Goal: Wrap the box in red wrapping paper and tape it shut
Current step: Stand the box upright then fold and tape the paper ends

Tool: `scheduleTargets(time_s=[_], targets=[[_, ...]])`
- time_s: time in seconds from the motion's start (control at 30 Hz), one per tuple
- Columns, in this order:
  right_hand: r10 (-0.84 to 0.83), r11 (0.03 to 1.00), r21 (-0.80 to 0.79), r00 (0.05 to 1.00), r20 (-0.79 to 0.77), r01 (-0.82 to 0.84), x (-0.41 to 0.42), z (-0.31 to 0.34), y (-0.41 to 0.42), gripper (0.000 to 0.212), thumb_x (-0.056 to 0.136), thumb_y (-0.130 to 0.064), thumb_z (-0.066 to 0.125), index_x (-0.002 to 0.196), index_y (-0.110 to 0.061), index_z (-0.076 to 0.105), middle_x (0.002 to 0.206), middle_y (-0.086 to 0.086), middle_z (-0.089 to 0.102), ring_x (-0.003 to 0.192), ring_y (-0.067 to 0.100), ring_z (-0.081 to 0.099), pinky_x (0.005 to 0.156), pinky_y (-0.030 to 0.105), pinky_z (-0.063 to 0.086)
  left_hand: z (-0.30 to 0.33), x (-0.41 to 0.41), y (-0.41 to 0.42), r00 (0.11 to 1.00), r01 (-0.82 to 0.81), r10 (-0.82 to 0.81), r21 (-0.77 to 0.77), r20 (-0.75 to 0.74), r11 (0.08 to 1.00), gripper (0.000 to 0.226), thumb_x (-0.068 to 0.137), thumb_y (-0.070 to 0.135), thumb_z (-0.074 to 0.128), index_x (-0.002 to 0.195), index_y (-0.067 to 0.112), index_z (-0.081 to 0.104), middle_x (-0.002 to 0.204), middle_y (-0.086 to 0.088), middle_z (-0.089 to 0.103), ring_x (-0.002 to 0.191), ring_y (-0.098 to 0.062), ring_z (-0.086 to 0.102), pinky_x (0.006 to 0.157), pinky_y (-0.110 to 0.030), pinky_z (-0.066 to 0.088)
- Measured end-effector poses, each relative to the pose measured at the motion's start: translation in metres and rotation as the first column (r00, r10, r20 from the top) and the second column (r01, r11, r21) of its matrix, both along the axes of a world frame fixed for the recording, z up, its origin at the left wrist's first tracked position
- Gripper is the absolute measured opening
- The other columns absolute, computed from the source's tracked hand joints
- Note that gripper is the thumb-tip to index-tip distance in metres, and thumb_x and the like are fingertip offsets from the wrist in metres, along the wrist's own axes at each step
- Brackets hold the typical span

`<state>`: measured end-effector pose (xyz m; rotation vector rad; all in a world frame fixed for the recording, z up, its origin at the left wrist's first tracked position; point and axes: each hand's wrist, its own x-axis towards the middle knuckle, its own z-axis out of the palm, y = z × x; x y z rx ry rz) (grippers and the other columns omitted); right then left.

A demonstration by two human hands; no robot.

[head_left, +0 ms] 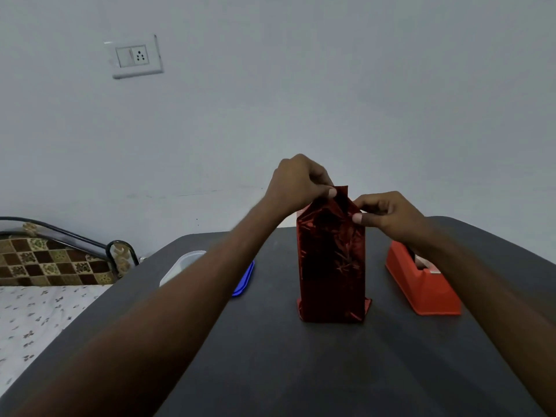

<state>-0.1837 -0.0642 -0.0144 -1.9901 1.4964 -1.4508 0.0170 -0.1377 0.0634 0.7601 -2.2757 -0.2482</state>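
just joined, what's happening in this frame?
A person is wrapping a box that stands upright on a dark table. The box is already covered in shiny red wrapping paper. Both hands work at its top end: the left hand pinches the paper flap that sticks up, and the right hand pinches the fold beside it. A red tape dispenser sits to the right, untouched. No tape is visible on the top yet.
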Motion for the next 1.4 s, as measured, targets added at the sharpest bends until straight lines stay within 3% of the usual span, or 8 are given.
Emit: scheduleTargets(time_s=[0.1,0.2,0.27,0.4,0.57,0.77,1.0,1.4], targets=[[0.060,0.997,0.050,0.998,-0.018,-0.060,-0.004,0.007,0.001,0.010,0.090,0.004,0.065,0.091,-0.003,0.073,0.091,0.018,0.072,0.086,0.018,0.067,0.088,0.033,0.049,0.007,-0.003,-0.010,0.999,0.033,-0.034,0.049,0.012,0.998,0.007,0.075,0.023,0.083,0.079,0.018,0.079,0.071,0.005,0.074,0.072,-0.005,0.068,0.068,-0.020,0.052],[0.067,0.995,0.070,0.998,-0.009,-0.066,-0.005,0.009,-0.001,0.008,0.092,-0.004,0.067,0.090,-0.006,0.074,0.087,0.010,0.074,0.083,0.016,0.068,0.086,0.030,0.049,0.008,-0.002,-0.016,0.997,0.074,-0.075,0.072,0.010,0.995,0.010,0.075,0.023,0.084,0.079,0.016,0.079,0.069,0.004,0.073,0.064,0.000,0.064,0.065,-0.018,0.052],[0.041,0.998,0.033,0.997,0.072,-0.044,-0.002,0.005,-0.003,0.007,0.092,-0.014,0.070,0.092,-0.011,0.076,0.089,0.011,0.075,0.085,0.022,0.070,0.088,0.034,0.050,0.007,-0.002,-0.018,0.996,0.090,-0.090,0.097,-0.006,0.991,0.012,0.075,0.025,0.084,0.079,0.015,0.078,0.069,0.002,0.073,0.059,0.003,0.059,0.062,-0.017,0.049],[-0.016,0.998,-0.061,0.961,0.276,0.034,0.012,-0.002,-0.009,0.010,0.088,-0.020,0.075,0.088,-0.011,0.077,0.083,0.007,0.075,0.079,0.013,0.068,0.081,0.029,0.051,0.004,-0.005,-0.019,0.995,0.097,-0.094,0.107,-0.040,0.990,0.013,0.076,0.026,0.083,0.079,0.014,0.078,0.064,0.006,0.068,0.055,0.005,0.055,0.057,-0.013,0.044],[-0.031,0.999,-0.026,0.932,0.361,0.044,0.024,-0.002,-0.014,0.010,0.087,-0.019,0.076,0.084,-0.009,0.078,0.083,0.008,0.076,0.079,0.015,0.072,0.078,0.028,0.052,0.006,-0.004,-0.017,0.993,0.107,-0.104,0.046,-0.055,0.993,0.011,0.077,0.024,0.082,0.083,0.016,0.077,0.069,0.009,0.070,0.062,0.006,0.059,0.058,-0.008,0.042],[-0.053,0.998,0.001,0.914,0.403,0.057,0.027,-0.002,-0.013,0.008,0.087,-0.019,0.076,0.088,-0.012,0.079,0.084,0.004,0.078,0.079,0.013,0.074,0.077,0.026,0.052,0.014,-0.002,-0.005,0.969,0.234,-0.230,-0.039,0.089,0.972,0.013,0.078,0.011,0.077,0.086,0.021,0.075,0.082,0.006,0.075,0.080,0.000,0.069,0.079,-0.020,0.056],[-0.069,0.997,-0.003,0.919,0.388,0.077,0.028,-0.001,-0.010,0.007,0.087,-0.018,0.076,0.087,-0.011,0.078,0.081,0.002,0.077,0.075,0.010,0.072,0.075,0.024,0.051,0.021,-0.011,-0.005,0.964,0.161,-0.133,-0.111,0.230,0.981,0.012,0.078,0.016,0.078,0.088,0.022,0.079,0.076,0.006,0.074,0.077,-0.002,0.068,0.079,-0.030,0.055],[-0.054,0.998,-0.010,0.922,0.383,0.063,0.025,-0.003,-0.008,0.010,0.087,-0.019,0.076,0.086,-0.009,0.078,0.080,0.002,0.076,0.075,0.011,0.071,0.075,0.025,0.050,0.035,-0.012,-0.008,0.955,0.128,-0.103,-0.072,0.279,0.989,0.011,0.080,0.017,0.079,0.091,0.020,0.079,0.076,0.009,0.074,0.077,-0.002,0.069,0.075,-0.022,0.055]])
